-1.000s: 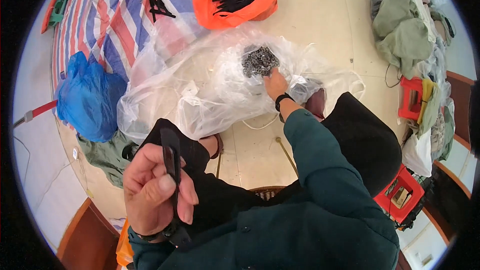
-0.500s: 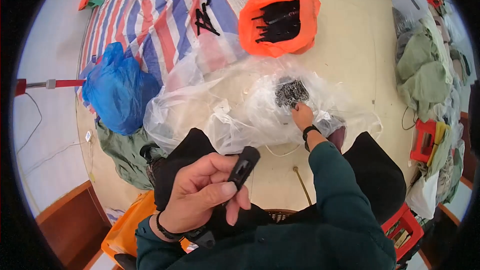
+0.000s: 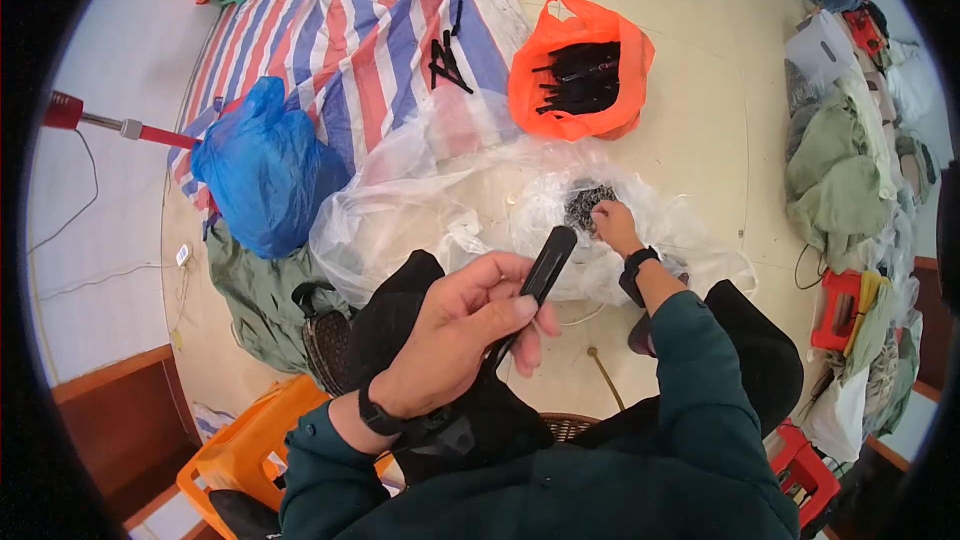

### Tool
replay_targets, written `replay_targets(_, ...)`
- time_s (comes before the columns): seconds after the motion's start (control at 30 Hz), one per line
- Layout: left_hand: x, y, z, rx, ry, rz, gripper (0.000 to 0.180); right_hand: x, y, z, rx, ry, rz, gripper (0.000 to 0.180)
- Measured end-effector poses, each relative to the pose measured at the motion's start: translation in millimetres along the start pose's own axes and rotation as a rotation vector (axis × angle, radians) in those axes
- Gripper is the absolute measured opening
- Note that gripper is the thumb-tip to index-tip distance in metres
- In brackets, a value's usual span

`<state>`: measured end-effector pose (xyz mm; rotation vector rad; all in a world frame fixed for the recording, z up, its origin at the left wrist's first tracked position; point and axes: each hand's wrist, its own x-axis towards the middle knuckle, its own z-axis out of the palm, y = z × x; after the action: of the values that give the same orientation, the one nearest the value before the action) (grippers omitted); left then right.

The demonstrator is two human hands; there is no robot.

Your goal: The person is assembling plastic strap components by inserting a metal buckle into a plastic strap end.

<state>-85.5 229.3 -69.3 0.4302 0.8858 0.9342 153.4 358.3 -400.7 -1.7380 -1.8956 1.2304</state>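
Observation:
My left hand (image 3: 455, 330) is closed on a long black piece with a rounded end (image 3: 553, 256), its thumb lying along the near side. The piece is tilted up to the right, and its lower end goes behind my fingers. Farther out, my right hand (image 3: 622, 230) has its fingers drawn together at the edge of a heap of small dark, shiny parts (image 3: 588, 200). What those fingers hold, if anything, is too small to make out. The heap lies in a crumpled clear plastic bag (image 3: 385, 225) spread over the floor.
An orange bag (image 3: 638, 90) of black strips (image 3: 590, 75) stands beyond. Several black strips (image 3: 448, 65) lie on a striped sheet (image 3: 345, 50). A blue bag (image 3: 270, 185) sits at left, a red pole (image 3: 170, 137) beside it. Red stools (image 3: 835, 310) and green cloth (image 3: 835, 165) line the right.
My left hand has turned the black piece, so a longer, narrower side shows, and has shifted right and up. My right hand stays at the heap. The whole view has shifted slightly.

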Motion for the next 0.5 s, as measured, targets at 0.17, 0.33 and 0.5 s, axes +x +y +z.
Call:
replay_targets(0.17, 2.1, -4.7, 4.6, 0.007, -0.007, 0.062, 0.022, -6.6, -69.8, -35.4, 0.281, -0.204, 0.021, 0.014)
replay_targets(0.33, 4.8, -9.5, 4.3, 0.056, -0.072, 0.068, 0.02, -52.5, -167.1, -83.4, 0.385, -0.351, -0.141, 0.014)
replay_targets(0.5, 5.3, -15.7, 1.2, 0.01, -0.096, 0.251, 0.025, -122.7, -245.0, -144.5, 0.739, -0.375, -0.168, 0.023)
